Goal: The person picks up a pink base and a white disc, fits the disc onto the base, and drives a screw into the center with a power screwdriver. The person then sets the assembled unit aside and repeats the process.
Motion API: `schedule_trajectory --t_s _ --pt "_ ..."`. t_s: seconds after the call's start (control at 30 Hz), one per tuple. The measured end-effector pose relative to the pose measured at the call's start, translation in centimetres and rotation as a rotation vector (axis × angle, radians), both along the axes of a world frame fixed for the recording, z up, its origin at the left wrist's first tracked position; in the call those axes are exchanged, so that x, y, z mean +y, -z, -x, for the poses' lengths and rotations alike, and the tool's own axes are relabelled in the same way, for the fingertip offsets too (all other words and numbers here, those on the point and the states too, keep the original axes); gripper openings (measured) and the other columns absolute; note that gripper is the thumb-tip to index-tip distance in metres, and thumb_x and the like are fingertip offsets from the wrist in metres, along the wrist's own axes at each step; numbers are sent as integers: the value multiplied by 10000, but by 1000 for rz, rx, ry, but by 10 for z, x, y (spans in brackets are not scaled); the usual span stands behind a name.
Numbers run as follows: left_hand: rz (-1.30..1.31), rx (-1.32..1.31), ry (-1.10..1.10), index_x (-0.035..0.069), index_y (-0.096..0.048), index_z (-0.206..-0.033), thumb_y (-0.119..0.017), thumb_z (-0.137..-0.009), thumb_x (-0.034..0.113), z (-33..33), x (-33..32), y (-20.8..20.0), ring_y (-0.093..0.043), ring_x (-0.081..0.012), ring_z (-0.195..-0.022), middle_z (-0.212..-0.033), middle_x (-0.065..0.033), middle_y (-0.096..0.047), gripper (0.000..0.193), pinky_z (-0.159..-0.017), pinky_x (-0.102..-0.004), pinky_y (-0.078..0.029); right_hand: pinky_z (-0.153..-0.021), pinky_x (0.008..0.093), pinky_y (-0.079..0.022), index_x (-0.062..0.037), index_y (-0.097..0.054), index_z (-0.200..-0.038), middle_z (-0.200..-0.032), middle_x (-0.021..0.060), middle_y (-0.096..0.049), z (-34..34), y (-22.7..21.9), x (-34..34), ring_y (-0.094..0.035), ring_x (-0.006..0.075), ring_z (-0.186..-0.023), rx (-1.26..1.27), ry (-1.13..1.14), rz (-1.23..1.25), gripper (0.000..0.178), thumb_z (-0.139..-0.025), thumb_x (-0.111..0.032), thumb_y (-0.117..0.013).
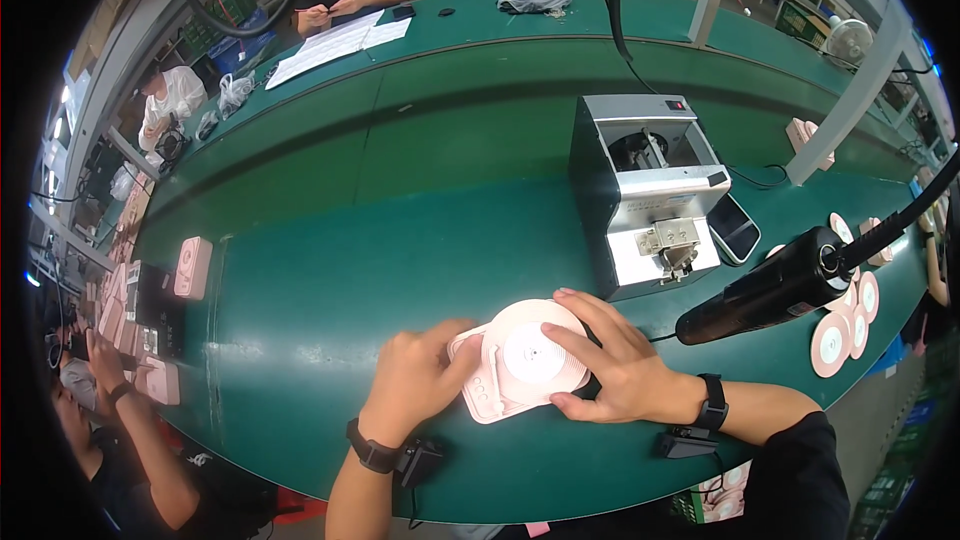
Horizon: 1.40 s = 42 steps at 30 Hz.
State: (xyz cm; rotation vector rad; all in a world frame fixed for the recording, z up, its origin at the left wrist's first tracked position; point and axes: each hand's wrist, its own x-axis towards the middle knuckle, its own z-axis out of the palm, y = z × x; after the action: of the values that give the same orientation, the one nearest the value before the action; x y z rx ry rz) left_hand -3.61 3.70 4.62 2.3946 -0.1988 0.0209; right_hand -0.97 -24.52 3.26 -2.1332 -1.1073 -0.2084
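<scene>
In front of me on the green table is a small pink record player point(487, 402) with a tonearm on its left side. A round pink disc point(517, 325) with a white centre sits on it. My left hand point(412, 380) pinches the left corner, thumb on top and fingers curled at the edge. Around the disc's right side my right hand point(632, 378) is curved, its index finger on the top face, other fingers at the far rim and thumb at the near rim. Both wrists wear black bands. The player's underside is hidden.
A silver screw feeder point(655, 190) stands beyond my right hand, a phone-like device point(737, 230) beside it. The black electric screwdriver point(765, 288) hangs at right, near several pink discs point(830, 344). Pink housings point(193, 268) lie left, near a co-worker's arm point(150, 440).
</scene>
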Motion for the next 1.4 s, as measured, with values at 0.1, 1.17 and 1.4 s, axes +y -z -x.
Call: schedule_trajectory --t_s 0.1,1.17,1.4 --pt "-40 -63 -21 0 -767 -1106 -708 -941 188 1 0 3 -585 -172 -476 -583 -132 -615 258 -485 -320 -432 -1137 505 -467 -14 -573 -1444 -1575 278 -435 -1 2 -1 -519 452 -1395 0 -11 -3 740 -821 -314 -838" --pt "147 -404 178 26 -602 -1339 -885 -656 277 22 -45 15 -475 -454 -1323 -1444 -256 -507 781 -1109 -553 -413 -666 344 -547 -17 -477 -1263 -889 80 -590 -28 -107 -54 -597 164 -694 132 62 -1055 492 -1064 -436 -640" --pt "106 -411 144 27 -599 -1340 -941 -577 301 25 -49 11 -483 -446 -1320 -1450 -255 -504 881 -1083 -544 -443 -532 315 -476 -43 -486 -1119 -729 70 -535 -61 -122 -46 -504 153 -527 1 137 -935 409 -1000 -372 -699"
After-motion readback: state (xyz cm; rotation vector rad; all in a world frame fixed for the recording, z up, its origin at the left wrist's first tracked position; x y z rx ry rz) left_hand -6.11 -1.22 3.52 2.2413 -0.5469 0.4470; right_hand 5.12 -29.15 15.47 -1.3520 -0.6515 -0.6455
